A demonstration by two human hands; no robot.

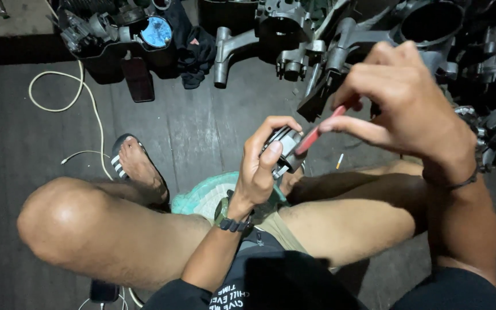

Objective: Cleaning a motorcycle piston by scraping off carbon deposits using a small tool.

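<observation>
While left hand (259, 166) grips the piston (284, 150), right hand (400, 100) pinches red tool (316, 135) slanting down-left.

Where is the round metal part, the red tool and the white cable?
Round metal part (285, 146), head view, on its grey ribbed side, held in the left hand (259, 172).
Red tool (317, 133), head view, mid-shaft, pinched in the right hand (409, 103).
White cable (90, 97), head view, on its curve on the floor.

A dark, worn plank floor (202, 132) was seen, dimly lit from above. Greasy metal engine casings (340, 40) were piled along the far edge, a white cable (81, 92) was looped across the boards, and a green woven stool (208, 195) was tucked low.
</observation>
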